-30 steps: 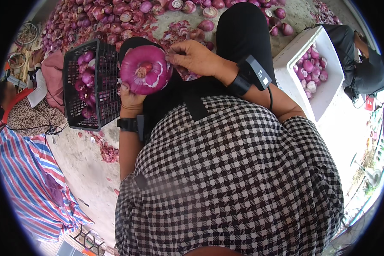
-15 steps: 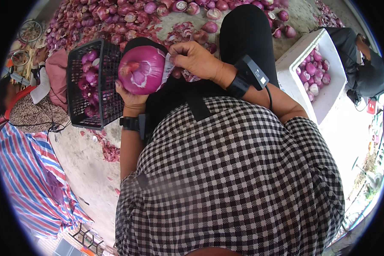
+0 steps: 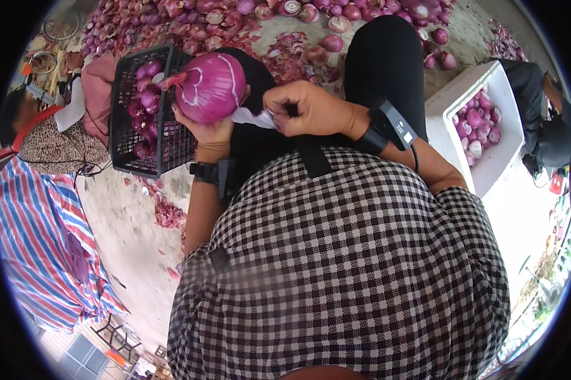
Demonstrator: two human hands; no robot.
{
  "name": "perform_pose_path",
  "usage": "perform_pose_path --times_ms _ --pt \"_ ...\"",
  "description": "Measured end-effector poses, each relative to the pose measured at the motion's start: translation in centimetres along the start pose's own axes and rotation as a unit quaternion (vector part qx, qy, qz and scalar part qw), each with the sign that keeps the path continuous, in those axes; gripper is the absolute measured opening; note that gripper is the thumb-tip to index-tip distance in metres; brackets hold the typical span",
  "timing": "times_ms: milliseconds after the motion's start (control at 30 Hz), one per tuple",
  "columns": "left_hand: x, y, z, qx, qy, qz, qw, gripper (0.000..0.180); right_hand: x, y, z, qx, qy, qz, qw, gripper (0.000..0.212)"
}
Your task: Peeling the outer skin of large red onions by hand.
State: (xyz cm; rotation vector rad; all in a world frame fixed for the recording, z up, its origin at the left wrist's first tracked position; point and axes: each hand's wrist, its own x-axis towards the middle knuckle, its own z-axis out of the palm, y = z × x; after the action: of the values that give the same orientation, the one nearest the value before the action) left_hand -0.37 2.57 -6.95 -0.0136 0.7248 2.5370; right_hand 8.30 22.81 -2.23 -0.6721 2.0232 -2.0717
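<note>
A large, shiny purple onion (image 3: 212,88) rests in my left hand (image 3: 207,132), whose fingers wrap it from below. Its stringy neck points left, toward the basket. Just right of it, my right hand (image 3: 307,109) is closed in a pinch on a pale strip of onion skin (image 3: 255,118) that stretches to the onion's lower right side. Both wrists wear black bands with small devices. Under the hands are my black-clad legs.
A black plastic basket (image 3: 163,142) of onions stands at my left, a white foam box (image 3: 496,149) of onions at my right. A heap of onions (image 3: 190,25) and loose skins (image 3: 288,60) cover the floor ahead. People sit at both sides, beyond the containers.
The onion has been turned so that its neck now faces left instead of toward me. My right hand has drawn away to the right, pulling the pale skin strip out longer.
</note>
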Motion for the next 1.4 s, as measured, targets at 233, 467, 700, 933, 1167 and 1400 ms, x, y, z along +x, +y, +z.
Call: perform_pose_path --times_ms 233,467,700,933,1167,1400 --pt "0.0 -0.2 0.0 -0.008 0.031 0.025 0.999 0.086 -1.2 1.2 -1.8 -0.019 -0.065 0.027 0.997 0.008" --pt "0.1 -0.3 0.5 -0.079 0.018 0.001 0.997 0.088 -1.5 5.8 -5.0 0.38 0.306 0.173 0.855 0.007" --pt "0.4 -0.3 -0.8 -0.036 0.027 0.012 0.999 0.085 -0.4 4.6 -4.8 0.178 0.32 0.22 0.904 0.023" --pt "0.8 -0.8 -3.3 0.029 0.08 0.06 0.995 0.08 1.5 1.4 -1.4 0.094 0.176 0.184 0.963 0.047" --pt "-0.3 -0.4 -2.5 0.128 0.037 0.019 0.991 0.083 1.7 2.7 -0.5 0.133 0.115 0.144 0.974 0.055" --pt "-0.5 0.0 -4.5 0.083 0.027 -0.014 0.996 0.09 1.2 0.9 -0.3 -0.027 0.106 0.194 0.975 0.058"
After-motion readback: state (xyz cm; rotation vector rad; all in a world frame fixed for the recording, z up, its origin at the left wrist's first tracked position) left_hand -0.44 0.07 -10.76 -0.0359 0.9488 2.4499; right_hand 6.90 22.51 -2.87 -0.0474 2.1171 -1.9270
